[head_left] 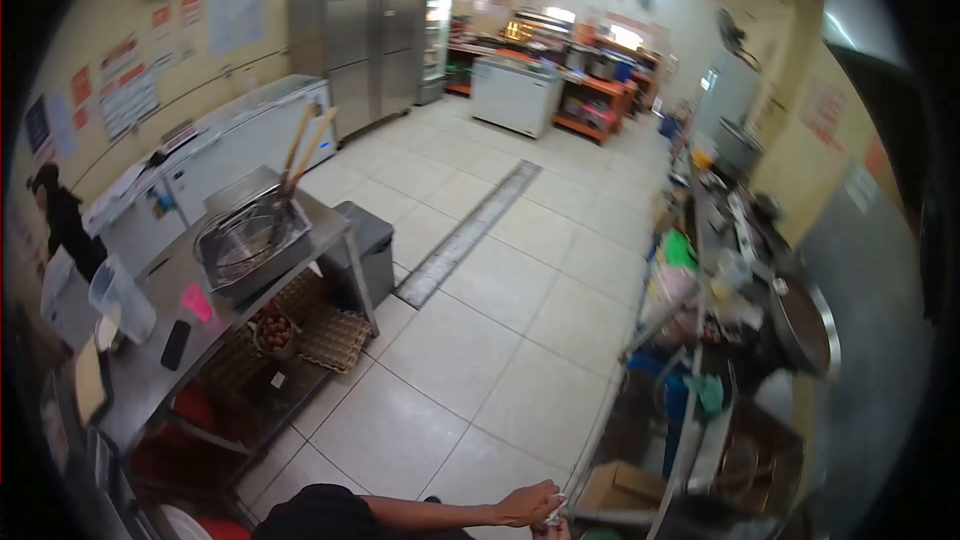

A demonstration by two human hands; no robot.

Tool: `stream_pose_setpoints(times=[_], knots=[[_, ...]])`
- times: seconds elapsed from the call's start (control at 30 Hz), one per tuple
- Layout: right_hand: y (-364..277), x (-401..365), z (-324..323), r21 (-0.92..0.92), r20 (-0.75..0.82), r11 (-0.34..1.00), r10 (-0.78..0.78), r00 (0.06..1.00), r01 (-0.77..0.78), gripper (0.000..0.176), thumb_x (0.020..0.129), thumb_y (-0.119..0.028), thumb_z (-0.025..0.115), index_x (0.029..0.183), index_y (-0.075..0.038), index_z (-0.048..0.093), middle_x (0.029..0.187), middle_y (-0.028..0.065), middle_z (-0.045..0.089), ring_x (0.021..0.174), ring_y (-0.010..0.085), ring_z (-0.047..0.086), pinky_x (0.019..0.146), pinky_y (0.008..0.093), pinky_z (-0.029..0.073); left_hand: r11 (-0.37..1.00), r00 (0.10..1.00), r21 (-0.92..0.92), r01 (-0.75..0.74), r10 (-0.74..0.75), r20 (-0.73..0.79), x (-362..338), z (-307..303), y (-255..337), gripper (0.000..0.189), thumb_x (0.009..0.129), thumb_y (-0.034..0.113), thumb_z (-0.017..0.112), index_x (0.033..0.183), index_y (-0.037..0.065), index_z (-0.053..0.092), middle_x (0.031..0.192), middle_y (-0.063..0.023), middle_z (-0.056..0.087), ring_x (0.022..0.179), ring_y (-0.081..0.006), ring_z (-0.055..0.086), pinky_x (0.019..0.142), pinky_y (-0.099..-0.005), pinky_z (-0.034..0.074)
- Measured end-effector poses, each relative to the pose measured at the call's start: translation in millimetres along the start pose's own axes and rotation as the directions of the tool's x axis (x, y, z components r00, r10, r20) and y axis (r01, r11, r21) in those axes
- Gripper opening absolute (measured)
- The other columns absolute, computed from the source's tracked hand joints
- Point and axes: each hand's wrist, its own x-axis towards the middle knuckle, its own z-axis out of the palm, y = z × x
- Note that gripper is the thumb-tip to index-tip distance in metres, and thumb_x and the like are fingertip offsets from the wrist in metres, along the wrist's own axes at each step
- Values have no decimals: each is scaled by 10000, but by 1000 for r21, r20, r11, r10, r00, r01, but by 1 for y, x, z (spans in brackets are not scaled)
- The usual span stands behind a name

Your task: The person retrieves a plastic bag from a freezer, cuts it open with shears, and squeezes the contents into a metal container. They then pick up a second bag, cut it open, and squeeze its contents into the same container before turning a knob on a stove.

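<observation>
The small white object (556, 515) sits at six o'clock, at the bottom edge of the view. At nine o'clock the tabletop (150, 360) carries a wire basket (245, 240), its wooden handles angled up, probably for easy grabbing. The left hand (527, 504) reaches across and clamps its fingers on the object. I cannot tell the grip of the right hand (550, 531), which the frame cuts off. A cardboard box (620, 485) lies at five o'clock.
</observation>
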Motion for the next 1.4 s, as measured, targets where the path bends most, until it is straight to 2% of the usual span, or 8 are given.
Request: stream_pose_setpoints(times=[0.4, 0.53, 0.67, 0.83, 0.97, 1.2, 1.33, 1.4], knots=[[-49, 218, 316, -269, 313, 963, 101, 944, -14, 488, 941, -146, 644, 1320, 55, 413, 1205, 165, 542, 1068, 233, 566, 916, 336, 505, 356, 853, -934, 17, -493, -172, 107, -209, -122, 531, 1037, 478, 378, 1414, 104, 411, 1255, -54, 487, 1149, -145, 473, 956, -300, 428], [-39, 300, 423, -463, 498, 873, 401, 769, -155, 485, 966, -130, 596, 1374, 51, 406, 1239, 161, 542, 1117, 253, 557, 921, 371, 501, 371, 528, -922, 109, -808, -262, 155, -347, -131, 416, 1031, 449, 416, 1245, 109, 525, 945, -29, 536, 904, -134, 524, 806, -318, 462], [-105, 361, 558, -509, 860, 511, 274, 429, 693, 449, 931, -120, 616, 1327, 38, 476, 1365, 224, 466, 1143, 333, 549, 930, 385, 476, 443, 182, -874, -198, -860, -477, 200, -442, -213, 358, 1014, 370, 500, 1166, 56, 581, 918, -22, 567, 768, -140, 541, 658, -293, 465], [-130, 402, 699, 195, 973, 300, 58, -222, 934, 400, 942, -225, 587, 1256, 22, 560, 1387, 267, 477, 1245, 436, 478, 1046, 512, 350, -18, 680, -908, -418, -669, -300, 238, -545, -227, 274, 1034, 269, 401, 1200, 129, 569, 988, 40, 618, 844, -43, 571, 658, -243, 496], [-89, 489, 806, 437, 893, 176, -203, -402, 882, 446, 1005, -322, 475, 1191, 67, 589, 994, 210, 667, 929, 345, 629, 872, 487, 457, -97, 828, -852, -515, -314, -465, 280, -636, -264, 294, 1054, 299, 337, 1242, 166, 518, 1219, 50, 597, 975, -87, 593, 870, -271, 482], [-41, 626, 1008, -234, 891, 703, -121, 437, 671, 260, 1013, -116, 414, 1128, 52, 576, 948, 156, 637, 676, 190, 638, 602, 298, 493, 75, 716, -853, -516, -510, -478, 359, -868, -259, 491, 1070, 446, 253, 1526, 268, 293, 1521, 3, 369, 1351, -168, 415, 1118, -391, 325], [-17, 780, 1098, -15, 847, 411, -479, 230, 912, 274, 970, -150, 461, 1155, 19, 573, 897, 104, 602, 544, 125, 482, 478, 269, 415, 394, 833, -897, -200, -413, -367, 394, -979, -305, 631, 1047, 532, 262, 1536, 135, 289, 1487, -73, 437, 1392, -183, 382, 1140, -353, 285], [-36, 797, 1141, -262, 682, 756, -294, 669, 600, 304, 1016, -247, 416, 961, -3, 588, 734, 26, 522, 515, 91, 420, 462, 227, 348, 449, 834, -878, -165, -411, -367, 394, -1030, -315, 641, 1018, 563, 368, 1447, 90, 427, 1435, -86, 496, 1318, -191, 473, 1084, -338, 350]])
